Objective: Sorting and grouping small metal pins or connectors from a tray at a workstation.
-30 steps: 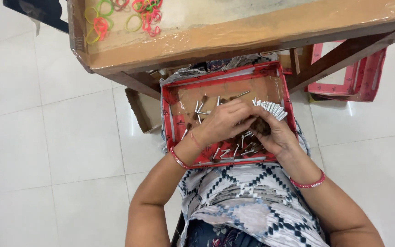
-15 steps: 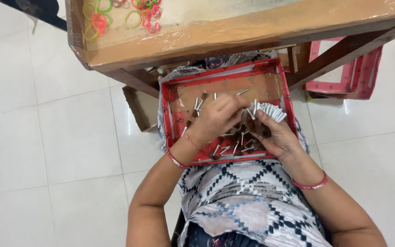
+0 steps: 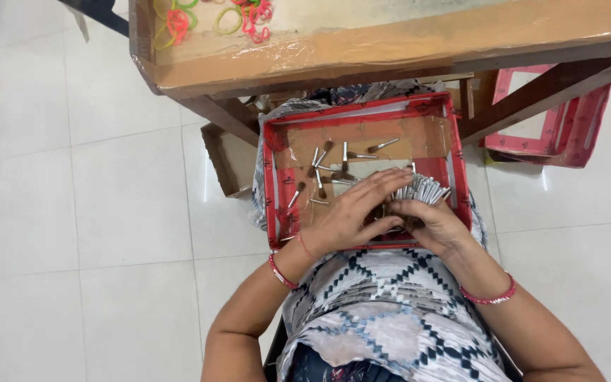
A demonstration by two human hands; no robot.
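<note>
— Since half a second ago, what has shifted?

— Little; the left hand (image 3: 351, 212) has spread flatter over the middle of the red tray (image 3: 271, 191), fingers pointing up and to the right; the right hand (image 3: 429, 223) has stayed put with its bundle.

— Nearest first, then?

— Closest is the lap in patterned cloth, a red bangle (image 3: 489, 297) on each wrist; the tray rests on the lap; both hands lie inside it, touching one another.

— How are the hands set?

— The right is closed around a bundle of small brushes (image 3: 424, 189), metal ends fanned up and to the right; the left lies open, palm down, gripping nothing that I can see.

— Where do the loose ones lie?

— The loose brushes (image 3: 319, 170) are scattered just beyond and left of the left hand, long axes mostly up-and-down or slanted; the left hand is nearer.

— Anything hidden?

— Whatever sits under the palms; whether the left fingertips pinch a brush I cannot tell; farther off, a surface (image 3: 390, 49) with coloured rubber bands (image 3: 249, 13), cut off at the top.
</note>
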